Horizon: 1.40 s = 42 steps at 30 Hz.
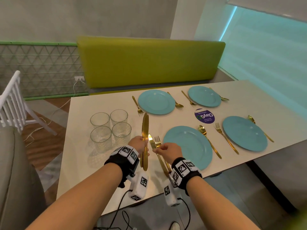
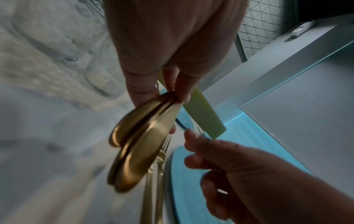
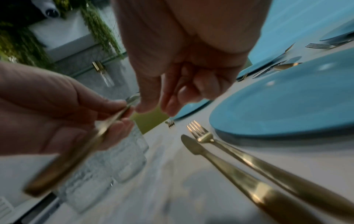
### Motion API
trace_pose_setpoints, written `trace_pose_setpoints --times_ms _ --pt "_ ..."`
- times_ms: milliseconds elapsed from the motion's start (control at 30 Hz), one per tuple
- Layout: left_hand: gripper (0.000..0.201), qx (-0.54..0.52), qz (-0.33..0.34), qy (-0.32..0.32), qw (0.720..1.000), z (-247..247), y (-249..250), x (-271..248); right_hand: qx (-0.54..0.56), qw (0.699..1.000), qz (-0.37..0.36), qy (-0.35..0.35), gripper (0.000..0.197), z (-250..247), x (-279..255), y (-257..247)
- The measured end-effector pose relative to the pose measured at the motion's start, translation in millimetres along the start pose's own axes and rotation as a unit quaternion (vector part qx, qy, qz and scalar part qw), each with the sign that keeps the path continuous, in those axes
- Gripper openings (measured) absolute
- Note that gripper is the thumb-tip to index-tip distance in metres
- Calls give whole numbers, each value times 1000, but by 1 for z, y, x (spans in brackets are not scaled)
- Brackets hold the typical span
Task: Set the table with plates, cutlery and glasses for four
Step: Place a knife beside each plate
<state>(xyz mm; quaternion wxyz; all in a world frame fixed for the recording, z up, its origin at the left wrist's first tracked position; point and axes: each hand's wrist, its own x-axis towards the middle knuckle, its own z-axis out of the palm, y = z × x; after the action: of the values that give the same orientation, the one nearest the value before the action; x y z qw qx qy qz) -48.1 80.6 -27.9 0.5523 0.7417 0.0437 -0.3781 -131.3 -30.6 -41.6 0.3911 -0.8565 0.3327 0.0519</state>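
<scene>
My left hand (image 1: 144,143) (image 2: 172,94) grips a bundle of gold knives (image 1: 145,125) (image 2: 138,151) by the middle, blades pointing away from me, above the table. One gold knife (image 1: 150,140) (image 3: 191,145) lies on the table beside a gold fork (image 1: 157,141) (image 3: 199,131), left of the nearest blue plate (image 1: 187,146). Just above that knife and fork, my right hand (image 1: 158,149) (image 3: 162,106) hovers with curled fingers that hold nothing. Three more blue plates (image 1: 156,102) (image 1: 204,96) (image 1: 244,133) each have a fork and a spoon.
Several clear glasses (image 1: 110,128) stand grouped at the table's left. A purple round sticker (image 1: 204,116) sits between the plates. A green bench (image 1: 149,63) runs behind the table (image 1: 79,163). A white chair (image 1: 11,100) stands at far left.
</scene>
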Motion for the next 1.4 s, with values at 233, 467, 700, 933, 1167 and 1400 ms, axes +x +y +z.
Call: trace_pose_setpoints --times_ms 233,467,700,933,1167,1400 --pt "9 -40 34 -73 996 43 22 2 74 997 -29 14 17 -37 4 -6" --pt "13 -72 22 -115 990 102 42 16 168 985 36 15 16 -90 29 34" --pt "9 -91 -12 -82 992 159 67 52 88 989 106 62 8 -163 74 108" --pt "24 -89 -34 -48 994 200 83 89 -69 979 184 52 24 -208 107 181" --pt "21 -82 -53 -12 995 229 83 106 -105 976 190 20 25 -210 131 205" --pt "20 -80 -62 9 995 243 83 112 -95 978 185 30 20 -207 144 211"
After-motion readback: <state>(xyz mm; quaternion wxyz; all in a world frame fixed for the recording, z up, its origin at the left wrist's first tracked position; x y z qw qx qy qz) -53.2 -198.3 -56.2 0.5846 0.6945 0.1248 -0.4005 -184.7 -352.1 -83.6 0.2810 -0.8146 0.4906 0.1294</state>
